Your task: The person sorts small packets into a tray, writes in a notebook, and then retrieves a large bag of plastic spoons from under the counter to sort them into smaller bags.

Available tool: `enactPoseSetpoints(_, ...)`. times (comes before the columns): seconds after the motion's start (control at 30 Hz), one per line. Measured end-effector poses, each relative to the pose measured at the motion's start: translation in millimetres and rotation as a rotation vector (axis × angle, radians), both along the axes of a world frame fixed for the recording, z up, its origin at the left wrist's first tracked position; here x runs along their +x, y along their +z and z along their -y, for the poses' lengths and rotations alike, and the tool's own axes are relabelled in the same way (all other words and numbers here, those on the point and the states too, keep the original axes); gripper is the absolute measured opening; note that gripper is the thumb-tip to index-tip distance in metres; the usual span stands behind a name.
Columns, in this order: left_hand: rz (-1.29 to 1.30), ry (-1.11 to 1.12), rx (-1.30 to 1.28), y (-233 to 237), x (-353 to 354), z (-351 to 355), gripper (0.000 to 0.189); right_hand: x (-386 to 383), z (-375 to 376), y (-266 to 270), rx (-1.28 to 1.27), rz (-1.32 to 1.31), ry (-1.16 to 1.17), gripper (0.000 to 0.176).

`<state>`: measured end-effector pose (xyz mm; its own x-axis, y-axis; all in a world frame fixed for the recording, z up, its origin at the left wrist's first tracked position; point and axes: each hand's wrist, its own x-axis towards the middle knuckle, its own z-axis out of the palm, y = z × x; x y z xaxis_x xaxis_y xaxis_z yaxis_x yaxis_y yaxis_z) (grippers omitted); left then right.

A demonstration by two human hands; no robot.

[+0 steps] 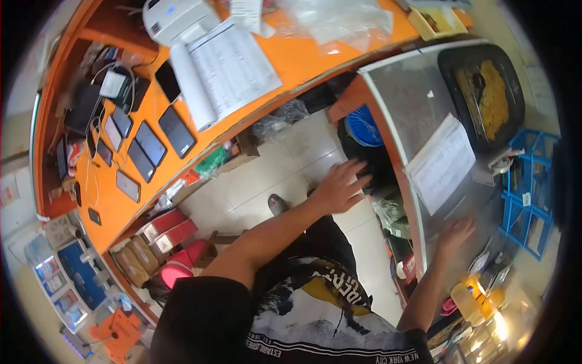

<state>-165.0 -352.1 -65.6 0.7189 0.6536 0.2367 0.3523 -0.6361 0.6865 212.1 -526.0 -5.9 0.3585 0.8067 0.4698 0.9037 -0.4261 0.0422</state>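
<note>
My left hand (341, 189) hangs in the air over the tiled floor, fingers spread and nothing in them. A bin lined with a blue bag (364, 126) stands just beyond its fingertips. On the other side, my right hand (458, 235) is over the grey metal counter (405, 91), its fingers smeared by motion. Close to it lies a stack of written sheets (441, 164). Beyond the sheets sits a black tray (515, 91) with yellow food and a dark-handled utensil in it.
The orange desk (303, 60) holds several phones (150, 143), an open notebook (233, 67) and a white printer (180, 21). A blue rack (526, 200) stands at the right. Red boxes (167, 230) and a pink stool (182, 264) are under the desk.
</note>
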Motion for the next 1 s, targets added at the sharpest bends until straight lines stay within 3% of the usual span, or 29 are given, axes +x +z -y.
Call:
enactPoseSetpoints(0.03,-0.132,0.043,-0.119,-23,-44,32,0.043,-36,-1,12,0.012,0.03,0.063,0.034)
enactPoseSetpoints(0.07,-0.17,0.113,-0.292,-52,-90,65,0.039,-63,9,9,-0.082,-0.196,0.085,0.031)
enactPoseSetpoints(0.1,-0.428,0.178,-0.525,-34,-135,87,0.039,-95,27,-8,-0.181,-0.42,0.105,0.029)
enactPoseSetpoints(0.13,-0.426,0.101,-0.722,-71,-221,146,0.051,-157,52,-52,-0.427,-0.5,0.18,0.019)
enactPoseSetpoints(0.17,-0.782,0.135,-0.921,-52,-247,162,0.065,-199,58,-57,-0.623,-0.693,0.146,0.022)
enactPoseSetpoints(0.2,-0.908,0.184,-0.913,-40,-263,174,0.071,-241,62,-61,-0.823,-0.864,0.083,0.028)
enactPoseSetpoints(0.23,-1.035,0.233,-0.906,-35,-277,185,0.076,-258,76,-80,-1.174,-0.832,0.058,0.052)
enactPoseSetpoints(0.27,-0.979,0.265,-1.016,-37,-291,196,0.074,-277,79,-89,-1.408,-0.749,0.066,0.069)
enactPoseSetpoints(0.33,-0.857,0.326,-1.238,-47,-317,222,0.07,-297,86,-104,-1.269,-0.823,0.16,0.063)
enactPoseSetpoints(0.43,-0.701,0.309,-1.151,-70,-340,260,0.06,-300,39,-105,-1.63,-0.834,0.345,0.05)
enactPoseSetpoints(0.47,-0.603,0.328,-1.157,-65,-343,273,0.057,-296,38,-100,-1.606,-0.888,0.459,0.052)
enactPoseSetpoints(0.57,-0.326,0.37,-1.196,-9,-339,295,0.05,-284,20,-70,-1.65,-0.942,0.708,0.048)
enactPoseSetpoints(0.67,-0.374,0.412,-1.411,49,-314,271,0.05,-265,6,-65,-1.825,-0.95,0.735,0.045)
enactPoseSetpoints(0.77,-0.474,0.37,-1.475,10,-286,240,0.052,-218,-14,-189,-1.758,-0.806,1.505,0.042)
enactPoseSetpoints(0.83,-0.446,0.364,-1.414,-58,-271,231,0.052,-273,-94,-242,-2.393,-0.566,1.022,0.04)
enactPoseSetpoints(0.9,-0.362,0.415,-1.307,-159,-263,225,0.05,-315,-165,-329,-1.935,-0.799,0.967,0.051)
enactPoseSetpoints(0.97,-0.255,0.614,-1.112,-204,-252,154,0.048,-378,-228,-371,-1.19,-0.843,0.725,0.098)
enactPoseSetpoints(1.0,-0.328,0.42,-0.923,-261,-254,133,0.044,-403,-249,-411,-1.015,-0.635,0.625,0.106)
